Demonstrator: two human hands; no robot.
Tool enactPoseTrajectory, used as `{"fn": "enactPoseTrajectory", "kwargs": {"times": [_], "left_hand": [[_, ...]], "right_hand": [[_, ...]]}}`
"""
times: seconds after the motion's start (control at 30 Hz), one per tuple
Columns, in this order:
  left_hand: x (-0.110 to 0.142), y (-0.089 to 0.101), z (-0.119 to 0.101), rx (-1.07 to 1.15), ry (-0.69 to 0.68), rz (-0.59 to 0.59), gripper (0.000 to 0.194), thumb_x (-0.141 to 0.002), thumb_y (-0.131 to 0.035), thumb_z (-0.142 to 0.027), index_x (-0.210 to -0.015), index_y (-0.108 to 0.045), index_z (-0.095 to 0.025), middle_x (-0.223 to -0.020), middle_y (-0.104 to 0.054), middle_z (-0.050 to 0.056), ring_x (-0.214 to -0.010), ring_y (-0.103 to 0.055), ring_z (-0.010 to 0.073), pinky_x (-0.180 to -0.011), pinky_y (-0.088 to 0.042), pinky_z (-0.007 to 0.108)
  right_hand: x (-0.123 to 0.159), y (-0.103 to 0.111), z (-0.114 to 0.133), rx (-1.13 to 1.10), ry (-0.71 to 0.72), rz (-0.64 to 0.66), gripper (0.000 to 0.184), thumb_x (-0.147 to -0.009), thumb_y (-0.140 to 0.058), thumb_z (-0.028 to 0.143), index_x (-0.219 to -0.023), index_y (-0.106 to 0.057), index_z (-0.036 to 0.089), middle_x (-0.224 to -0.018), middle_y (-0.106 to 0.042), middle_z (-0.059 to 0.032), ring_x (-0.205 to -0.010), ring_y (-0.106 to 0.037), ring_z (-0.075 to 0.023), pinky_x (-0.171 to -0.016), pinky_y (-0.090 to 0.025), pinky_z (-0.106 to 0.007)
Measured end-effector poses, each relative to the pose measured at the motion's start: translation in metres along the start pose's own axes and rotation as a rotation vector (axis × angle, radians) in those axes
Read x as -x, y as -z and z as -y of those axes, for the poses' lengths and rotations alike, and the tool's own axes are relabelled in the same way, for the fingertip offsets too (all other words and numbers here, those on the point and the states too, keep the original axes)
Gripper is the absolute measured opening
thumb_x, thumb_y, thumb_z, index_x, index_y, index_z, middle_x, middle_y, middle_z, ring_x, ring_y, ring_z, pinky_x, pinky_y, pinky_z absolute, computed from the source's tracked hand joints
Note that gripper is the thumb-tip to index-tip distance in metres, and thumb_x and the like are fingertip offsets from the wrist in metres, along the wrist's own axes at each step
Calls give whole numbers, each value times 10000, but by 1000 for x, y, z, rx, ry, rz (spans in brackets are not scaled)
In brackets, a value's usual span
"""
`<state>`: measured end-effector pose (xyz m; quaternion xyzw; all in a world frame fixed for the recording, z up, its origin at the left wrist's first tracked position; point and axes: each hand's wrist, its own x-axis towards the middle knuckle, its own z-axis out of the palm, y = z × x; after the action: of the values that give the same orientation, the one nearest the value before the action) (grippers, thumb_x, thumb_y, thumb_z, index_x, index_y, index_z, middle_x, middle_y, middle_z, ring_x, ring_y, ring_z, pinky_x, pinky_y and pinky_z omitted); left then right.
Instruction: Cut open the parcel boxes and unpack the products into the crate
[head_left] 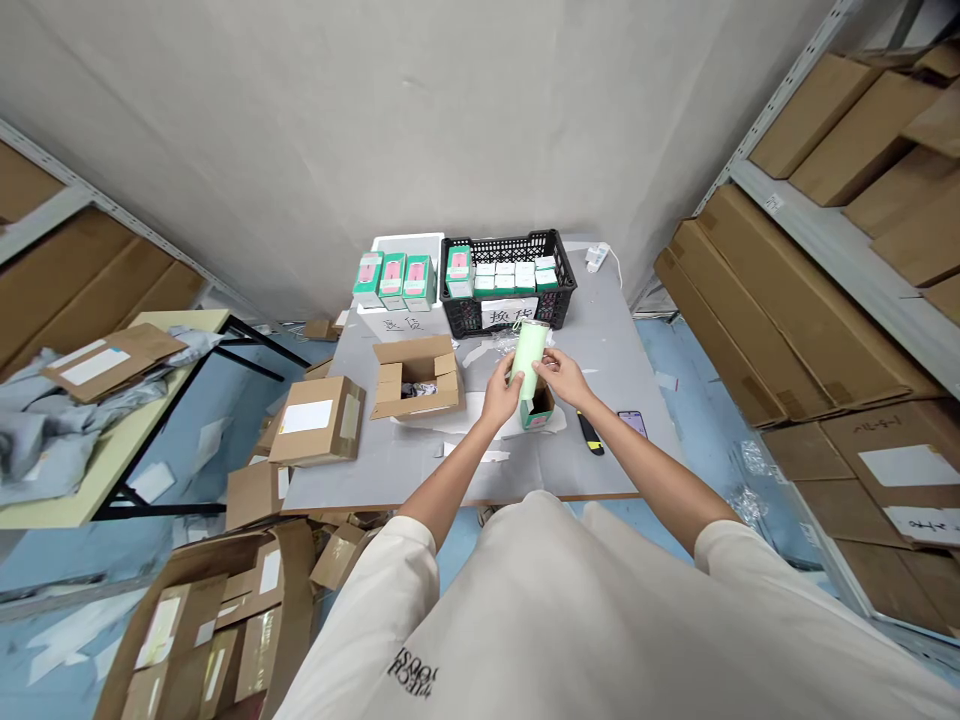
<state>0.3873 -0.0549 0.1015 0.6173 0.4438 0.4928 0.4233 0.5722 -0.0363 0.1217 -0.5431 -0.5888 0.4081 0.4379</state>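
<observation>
A pale green tumbler with a loop at its top is held between both hands, tilted slightly. My left hand is closed around its left side. On the right side, the fingers of my right hand press against it. Directly beneath stands an open small green box, its flaps up; whether the tumbler's base is inside it I cannot tell. A black and yellow box cutter lies to the right of this box. Left of my hands is an open brown carton with crumpled material inside.
Behind my hands, a black crate holds several green-and-white boxes. Beside it, a white bin carries three pink-and-green boxes. A closed carton sits at the table's left edge, a phone at the right. Shelves of cartons flank the table.
</observation>
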Motion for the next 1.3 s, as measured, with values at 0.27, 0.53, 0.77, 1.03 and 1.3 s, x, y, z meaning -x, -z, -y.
{"fn": "enactPoseTrajectory", "kwargs": {"times": [0.27,0.53,0.77,1.03,1.3], "left_hand": [[-3,-2,-3,-198,54,-47,743,-797,-818,-406,-1470,-553,-238,-1346,-531,131,-1335,-520,321,-1145,-435,468],[-11,0,1,329,326,-38,765,-873,-733,-555,-1495,-498,-177,-1273,-683,148,-1095,-675,270,-937,-567,417],[-18,3,-10,375,473,-23,593,-896,-689,-599,-1283,-683,-151,-1152,-748,126,-986,-711,256,-843,-596,388],[-24,5,-23,298,598,-6,486,-919,-634,-603,-998,-738,-135,-967,-767,122,-948,-710,256,-819,-598,392],[-25,8,-18,372,592,27,535,-873,-713,-566,-1194,-686,-139,-1028,-759,116,-942,-718,238,-822,-591,364]], "right_hand": [[0,-4,-7,-44,-51,-70,477,-807,-725,601,-1073,-674,208,-1043,-724,-75,-812,-675,-205,-799,-595,-395],[4,-2,0,-49,90,25,525,-882,-669,514,-1335,-660,249,-1269,-639,-114,-1004,-663,-223,-951,-566,-430],[-1,-2,5,31,124,21,512,-925,-615,571,-1324,-692,258,-1257,-609,-119,-1058,-635,-242,-975,-552,-433],[-7,-2,5,78,92,5,500,-943,-569,589,-1263,-721,236,-1261,-629,-126,-1113,-623,-259,-1017,-524,-433],[-6,0,6,42,89,40,467,-925,-602,533,-1278,-700,243,-1311,-622,-123,-1067,-634,-240,-972,-550,-419]]}}
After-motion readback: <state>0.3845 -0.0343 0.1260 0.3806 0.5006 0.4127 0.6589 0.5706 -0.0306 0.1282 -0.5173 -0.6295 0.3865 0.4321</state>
